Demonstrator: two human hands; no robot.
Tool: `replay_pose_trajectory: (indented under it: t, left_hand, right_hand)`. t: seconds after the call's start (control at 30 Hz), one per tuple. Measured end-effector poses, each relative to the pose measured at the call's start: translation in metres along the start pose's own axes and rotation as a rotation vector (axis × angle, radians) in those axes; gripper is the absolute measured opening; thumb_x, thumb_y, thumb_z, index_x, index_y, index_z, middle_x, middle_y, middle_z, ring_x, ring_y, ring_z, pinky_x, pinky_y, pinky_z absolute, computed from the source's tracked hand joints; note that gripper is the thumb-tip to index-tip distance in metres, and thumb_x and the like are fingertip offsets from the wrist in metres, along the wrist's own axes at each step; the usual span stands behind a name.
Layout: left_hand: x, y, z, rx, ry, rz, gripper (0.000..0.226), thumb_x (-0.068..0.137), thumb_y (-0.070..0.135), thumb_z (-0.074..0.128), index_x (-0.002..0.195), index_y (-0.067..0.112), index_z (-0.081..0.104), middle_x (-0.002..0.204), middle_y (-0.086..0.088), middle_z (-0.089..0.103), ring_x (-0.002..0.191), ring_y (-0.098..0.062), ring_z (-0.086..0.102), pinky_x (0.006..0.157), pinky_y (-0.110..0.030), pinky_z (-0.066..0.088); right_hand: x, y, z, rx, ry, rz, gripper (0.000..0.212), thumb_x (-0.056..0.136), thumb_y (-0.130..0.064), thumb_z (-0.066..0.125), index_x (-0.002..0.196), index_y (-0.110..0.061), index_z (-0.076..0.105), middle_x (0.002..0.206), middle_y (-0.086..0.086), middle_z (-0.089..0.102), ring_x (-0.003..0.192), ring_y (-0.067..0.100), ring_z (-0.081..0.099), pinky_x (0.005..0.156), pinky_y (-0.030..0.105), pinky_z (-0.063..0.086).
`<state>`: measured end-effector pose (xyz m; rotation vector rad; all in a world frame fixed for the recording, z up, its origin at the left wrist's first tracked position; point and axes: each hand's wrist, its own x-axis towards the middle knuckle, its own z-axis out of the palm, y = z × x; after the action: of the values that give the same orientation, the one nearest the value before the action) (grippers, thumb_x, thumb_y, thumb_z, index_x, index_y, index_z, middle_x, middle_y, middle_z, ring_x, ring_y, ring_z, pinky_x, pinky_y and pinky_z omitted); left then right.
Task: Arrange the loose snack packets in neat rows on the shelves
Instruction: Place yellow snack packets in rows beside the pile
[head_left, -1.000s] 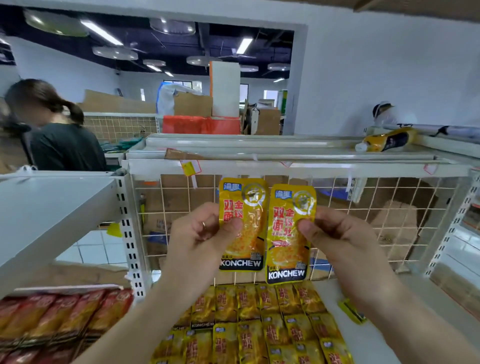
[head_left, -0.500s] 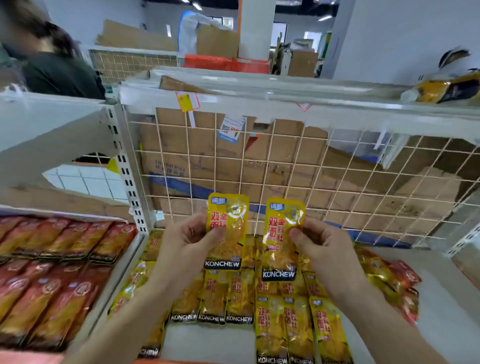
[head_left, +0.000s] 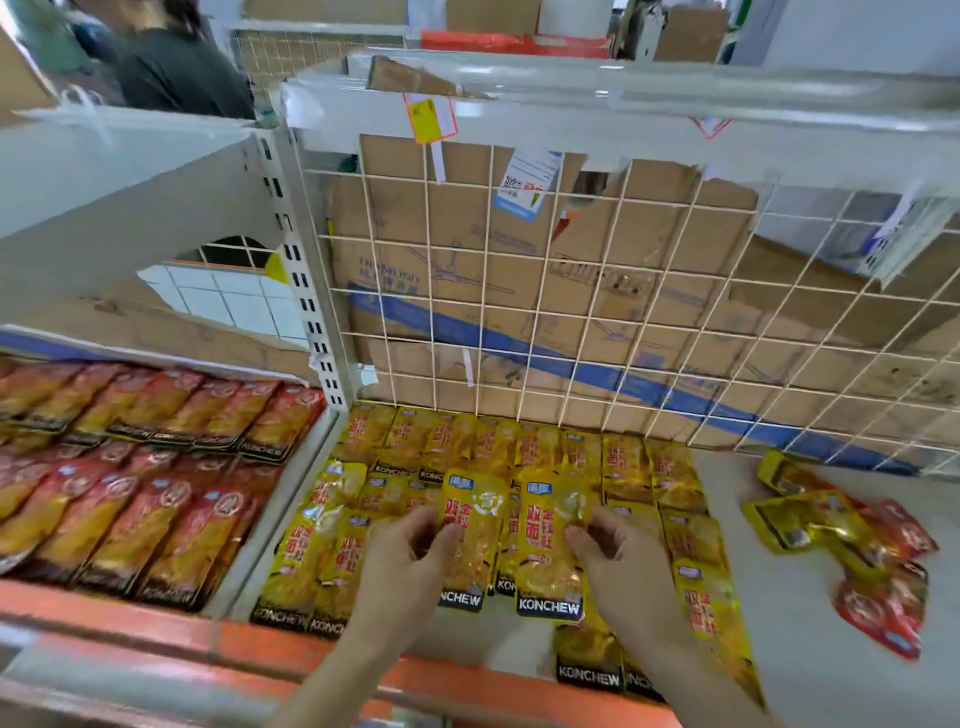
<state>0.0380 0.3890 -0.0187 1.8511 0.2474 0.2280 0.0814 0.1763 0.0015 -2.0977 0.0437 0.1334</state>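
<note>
Both hands have come down from in front of the wire grid to just above the shelf, carrying their 2 packets with them, and the view has tilted lower. The left hand (head_left: 400, 558) pinches the left yellow KONCHEW packet (head_left: 471, 540) by its left edge, thumb on the front. The right hand (head_left: 621, 566) pinches the right yellow KONCHEW packet (head_left: 551, 551) by its right edge in the same way. These 2 packets are held side by side, upright and facing the camera, close over the rows of yellow packets (head_left: 519, 452) already lying flat on the white shelf (head_left: 810, 649). Whether their lower ends touch the packets beneath cannot be told. To the right, apart from the rows, a loose heap of yellow and red packets (head_left: 841, 551) lies on the same shelf. Behind the rows stands the wire grid back panel (head_left: 597, 291), with flattened cardboard (head_left: 519, 249) behind it. Left of the slotted upright (head_left: 306, 291), the neighbouring shelf carries rows of red KONCHEW packets (head_left: 145, 467). An orange front rail (head_left: 249, 649) runs along the shelf edge. Another person (head_left: 176, 67) in a dark top stands beyond the shelving at upper left.
</note>
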Motion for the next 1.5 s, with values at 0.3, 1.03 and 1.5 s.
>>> replay_pose_trajectory:
  t: [0.3, 1.03, 1.5]
  left_hand:
    - [-0.02, -0.03, 0.008, 0.183, -0.006, 0.034, 0.043, 0.095, 0.023, 0.066, 0.135, 0.035, 0.055, 0.096, 0.016, 0.07, 0.088, 0.002, 0.061, 0.077, -0.016, 0.045]
    - [-0.03, -0.048, 0.029, 0.622, 0.192, 0.309, 0.031, 0.087, 0.02, 0.065, 0.118, 0.016, 0.063, 0.11, 0.005, 0.056, 0.104, -0.014, 0.048, 0.078, -0.037, 0.054]
    - [-0.034, -0.047, 0.025, 0.855, 0.034, 0.38, 0.046, 0.084, 0.048, 0.053, 0.124, 0.026, 0.061, 0.135, -0.005, 0.054, 0.121, -0.03, 0.051, 0.09, -0.047, 0.049]
  right_hand:
    - [-0.019, 0.011, 0.023, -0.088, 0.001, 0.011, 0.045, 0.097, -0.021, 0.062, 0.14, -0.016, 0.052, 0.091, -0.006, 0.064, 0.085, 0.013, 0.06, 0.075, 0.029, 0.047]
    - [-0.036, 0.05, 0.061, -0.676, 0.396, -0.313, 0.055, 0.09, -0.037, 0.039, 0.138, -0.014, 0.05, 0.114, -0.003, 0.054, 0.103, 0.022, 0.044, 0.069, 0.047, 0.05]
    - [-0.043, 0.05, 0.057, -0.756, 0.131, -0.486, 0.05, 0.087, -0.033, 0.044, 0.137, -0.031, 0.049, 0.156, -0.007, 0.037, 0.143, 0.017, 0.035, 0.105, 0.048, 0.028]
